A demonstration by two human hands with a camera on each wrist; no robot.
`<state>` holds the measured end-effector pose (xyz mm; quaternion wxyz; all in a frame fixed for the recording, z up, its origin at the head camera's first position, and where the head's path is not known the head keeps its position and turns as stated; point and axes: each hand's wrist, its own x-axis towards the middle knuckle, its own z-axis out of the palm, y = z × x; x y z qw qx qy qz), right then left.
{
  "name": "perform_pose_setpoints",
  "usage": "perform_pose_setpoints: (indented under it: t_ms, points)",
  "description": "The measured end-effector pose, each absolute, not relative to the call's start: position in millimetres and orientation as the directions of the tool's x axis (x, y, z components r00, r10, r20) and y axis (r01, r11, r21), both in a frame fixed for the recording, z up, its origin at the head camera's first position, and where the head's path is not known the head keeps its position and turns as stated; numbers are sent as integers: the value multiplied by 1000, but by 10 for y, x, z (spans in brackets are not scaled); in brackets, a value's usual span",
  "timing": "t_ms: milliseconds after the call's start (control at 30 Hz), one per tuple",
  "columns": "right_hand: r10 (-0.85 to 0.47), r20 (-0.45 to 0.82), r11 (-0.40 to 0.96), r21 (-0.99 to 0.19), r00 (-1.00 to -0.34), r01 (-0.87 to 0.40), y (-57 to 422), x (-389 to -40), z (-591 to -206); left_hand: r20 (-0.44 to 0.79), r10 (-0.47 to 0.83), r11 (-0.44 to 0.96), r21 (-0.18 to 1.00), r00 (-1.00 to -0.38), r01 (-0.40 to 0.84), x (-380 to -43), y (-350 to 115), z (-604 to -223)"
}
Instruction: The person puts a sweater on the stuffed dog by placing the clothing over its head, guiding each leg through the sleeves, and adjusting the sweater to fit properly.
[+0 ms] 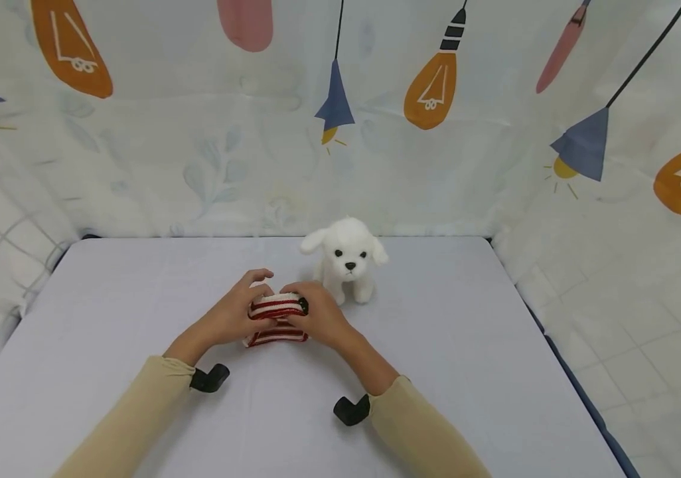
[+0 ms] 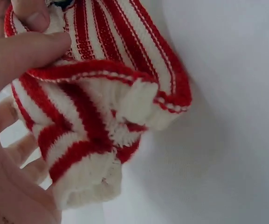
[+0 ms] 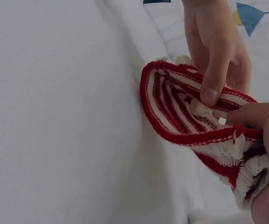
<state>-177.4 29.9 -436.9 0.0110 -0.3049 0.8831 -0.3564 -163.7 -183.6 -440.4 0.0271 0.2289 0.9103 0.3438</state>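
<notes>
Both hands hold a small red-and-white striped knitted sweater (image 1: 277, 307) a little above the table. My left hand (image 1: 234, 313) grips its left side, with the thumb pressing the edge in the left wrist view. On the other side, my right hand (image 1: 324, 316) pinches the knit between thumb and fingers. In the right wrist view the sweater's red-trimmed opening (image 3: 160, 123) gapes wide, both thumbs at its rim. A short sleeve with a white cuff (image 2: 90, 189) hangs below in the left wrist view. Behind the right hand, a white plush dog (image 1: 349, 255) stands facing me.
A white-covered table (image 1: 466, 358) lies beneath the hands. Printed fabric (image 1: 197, 133) with lamp and bulb pictures hangs behind it and along the sides. Black wrist-camera mounts (image 1: 210, 378) stick out from both beige sleeves (image 1: 131, 418).
</notes>
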Motion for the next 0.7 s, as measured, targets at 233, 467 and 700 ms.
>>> perform_pose_setpoints:
  t_ms: [233,467,700]
  points:
    - [-530,271,515,-651,-804,-558,373,-1757,-4282,16,526,561,746,-851,360,-1638,-1849,-4377]
    - [-585,223,496,-663,-780,-561,487,-1681,-4242,69,541,530,746,-838,404,-1600,-1773,-4279]
    - [-703,68,225,-923,-708,-312,643,-1627,-4209,81,584,452,794,-807,407,-1540,-1696,-4121]
